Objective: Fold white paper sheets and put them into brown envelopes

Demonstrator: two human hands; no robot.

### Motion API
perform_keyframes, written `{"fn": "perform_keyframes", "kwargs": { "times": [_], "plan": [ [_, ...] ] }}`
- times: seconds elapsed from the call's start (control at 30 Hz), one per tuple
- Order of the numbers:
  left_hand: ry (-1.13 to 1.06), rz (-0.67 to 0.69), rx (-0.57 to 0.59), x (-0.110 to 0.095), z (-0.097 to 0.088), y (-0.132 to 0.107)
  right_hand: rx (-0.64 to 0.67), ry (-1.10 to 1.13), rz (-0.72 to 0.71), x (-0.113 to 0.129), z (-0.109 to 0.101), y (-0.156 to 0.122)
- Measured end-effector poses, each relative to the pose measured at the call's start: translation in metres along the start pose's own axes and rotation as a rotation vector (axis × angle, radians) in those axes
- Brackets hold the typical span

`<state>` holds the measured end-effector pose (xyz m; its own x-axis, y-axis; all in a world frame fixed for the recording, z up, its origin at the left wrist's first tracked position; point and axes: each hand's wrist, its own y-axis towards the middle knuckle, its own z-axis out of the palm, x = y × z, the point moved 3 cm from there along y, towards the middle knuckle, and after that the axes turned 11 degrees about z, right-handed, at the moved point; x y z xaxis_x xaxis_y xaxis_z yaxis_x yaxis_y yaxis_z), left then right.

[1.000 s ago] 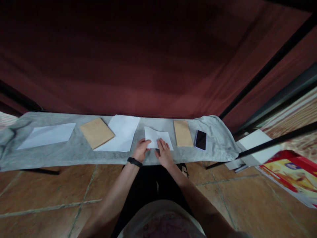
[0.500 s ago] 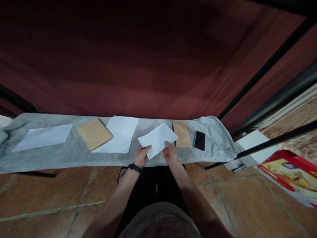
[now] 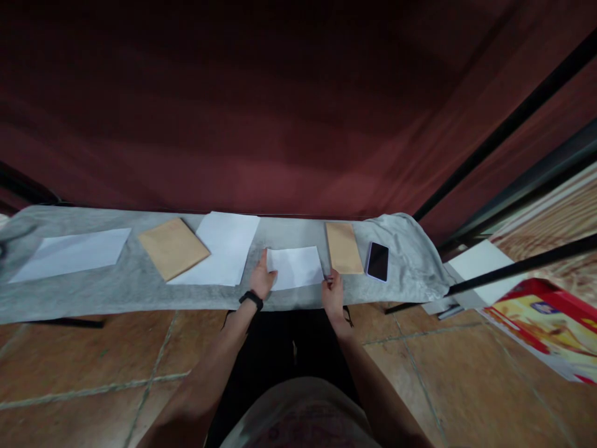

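A small rectangular sheet of white paper (image 3: 296, 267) lies nearly flat on the grey cloth in front of me. My left hand (image 3: 262, 278) holds its left edge, with the thumb on top and the fingers along the side. At the lower right corner, my right hand (image 3: 333, 294) pinches the paper with curled fingers. Just beyond that hand is a brown envelope (image 3: 344, 249). Left of my left hand, larger white sheets (image 3: 228, 246) lie partly under another brown envelope (image 3: 174, 249).
A long narrow table under a grey cloth (image 3: 140, 298) runs across the view. A phone (image 3: 377, 261) lies to the right, a long white sheet (image 3: 69, 254) far left. Dark red fabric (image 3: 289, 155) hangs behind. A red and yellow box (image 3: 550, 323) stands lower right, near black bars (image 3: 522, 267).
The white paper was tilted and bent in both hands; it is now lowered, straightened and flat on the cloth. My hands have moved apart to its left and right edges.
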<state>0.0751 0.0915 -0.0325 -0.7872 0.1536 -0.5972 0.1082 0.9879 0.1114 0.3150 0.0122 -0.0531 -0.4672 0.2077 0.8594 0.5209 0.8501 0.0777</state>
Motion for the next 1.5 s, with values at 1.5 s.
{"fn": "perform_keyframes", "kwargs": {
  "times": [1.5],
  "plan": [
    [0.415, 0.255, 0.125, -0.007, 0.046, 0.006, 0.169, -0.71, -0.283, 0.023, 0.077, 0.048]
  ]
}}
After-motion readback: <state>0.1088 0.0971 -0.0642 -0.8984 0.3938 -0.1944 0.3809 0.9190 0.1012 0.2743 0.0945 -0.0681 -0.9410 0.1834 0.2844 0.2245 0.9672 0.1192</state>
